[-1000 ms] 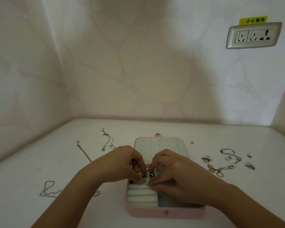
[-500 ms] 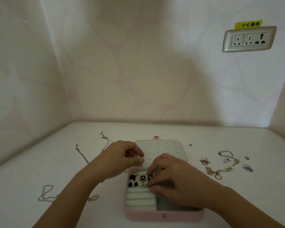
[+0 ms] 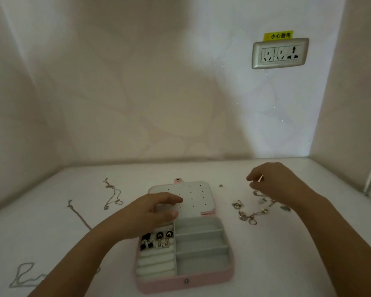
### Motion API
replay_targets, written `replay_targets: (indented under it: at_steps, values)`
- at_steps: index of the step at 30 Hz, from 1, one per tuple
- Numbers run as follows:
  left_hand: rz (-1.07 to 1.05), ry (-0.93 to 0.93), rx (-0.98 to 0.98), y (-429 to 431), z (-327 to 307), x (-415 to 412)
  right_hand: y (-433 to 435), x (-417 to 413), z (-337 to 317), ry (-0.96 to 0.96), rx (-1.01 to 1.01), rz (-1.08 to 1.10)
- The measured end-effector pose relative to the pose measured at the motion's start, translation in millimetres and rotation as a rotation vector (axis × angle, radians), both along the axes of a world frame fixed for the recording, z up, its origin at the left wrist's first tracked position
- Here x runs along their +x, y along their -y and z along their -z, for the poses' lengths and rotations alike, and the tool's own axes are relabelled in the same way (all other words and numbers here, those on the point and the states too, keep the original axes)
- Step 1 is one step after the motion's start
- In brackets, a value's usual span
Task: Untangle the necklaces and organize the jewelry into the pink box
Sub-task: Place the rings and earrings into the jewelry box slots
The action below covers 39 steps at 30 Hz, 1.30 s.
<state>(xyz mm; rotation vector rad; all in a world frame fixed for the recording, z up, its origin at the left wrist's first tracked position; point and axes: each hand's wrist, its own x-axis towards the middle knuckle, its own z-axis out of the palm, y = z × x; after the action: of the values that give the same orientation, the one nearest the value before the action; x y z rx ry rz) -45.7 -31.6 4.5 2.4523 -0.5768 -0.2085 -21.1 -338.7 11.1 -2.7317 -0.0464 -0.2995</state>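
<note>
Pink box [image 3: 186, 284]: lies open at the near middle of the table, between the person's forearms. Base and lid together run lengthwise from the person toward the back wall, skewed slightly to the left at the far end.
Front wall: faces the person and carries a small metal snap [image 3: 186, 281].
Lid [image 3: 193, 194]: folded back flat, its white perforated panel facing up and its pink tab [image 3: 177, 180] pointing at the back wall.
Ring rolls [image 3: 156, 264]: fill the left half of the base, with black and gold earrings [image 3: 163, 239] tucked into the far rows.
Compartments [image 3: 201, 249]: three grey trays stacked near to far in the right half.
Left hand [image 3: 150, 213]: palm down over the hinge end of the base, fingers loosely extended with the thumb below them, holding nothing.
Right hand [image 3: 274, 185]: raised above the table to the right of the lid, fingertips drawn toward the thumb. It is not clear whether they pinch anything.
Loose jewelry [image 3: 248, 215]: a gold-toned tangle right of the box, below the right hand.
Small piece [image 3: 221, 185]: alone, just right of the lid.
Chains: one [image 3: 113, 194] left of the lid, one [image 3: 79, 215] further left, and a silver one [image 3: 24, 275] at the near left.
Table [image 3: 287, 254]: white and smooth.
Room: pale patterned walls enclose three sides. The back wall has a silver socket plate [image 3: 280, 53] under a yellow label [image 3: 278, 36].
</note>
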Motion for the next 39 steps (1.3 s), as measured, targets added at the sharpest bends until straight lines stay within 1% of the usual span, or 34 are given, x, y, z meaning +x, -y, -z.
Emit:
replay_targets:
  at_steps: [2,5,9,13,20,24,28,30,35,37,39]
  values:
    - [0.035,-0.019,0.066,8,-7,10,10,6,7,-0.113,-0.043,0.062]
    - [0.122,0.006,0.152,30,-21,26,19,10,11,-0.192,-0.05,0.126]
    - [0.215,0.04,0.168,71,-36,45,18,9,11,-0.275,-0.011,0.138]
    - [0.29,0.036,0.16,108,-37,65,21,6,5,-0.355,-0.01,0.128]
    - [0.327,0.009,0.315,144,-24,93,52,2,1,-0.299,0.071,0.252]
    - [0.343,0.034,0.475,155,-17,105,74,6,9,-0.367,0.001,0.37]
    - [0.376,0.042,0.598,161,-14,114,83,5,10,-0.444,-0.055,0.394]
    - [0.373,0.049,0.597,162,-13,117,83,2,7,-0.433,-0.034,0.375]
    - [0.289,0.1,0.486,162,-11,128,80,4,12,-0.392,0.004,0.273]
    - [0.247,0.093,0.512,159,-11,133,79,6,14,-0.393,0.009,0.245]
    - [0.217,0.048,0.552,156,-10,137,78,6,14,-0.387,0.009,0.229]
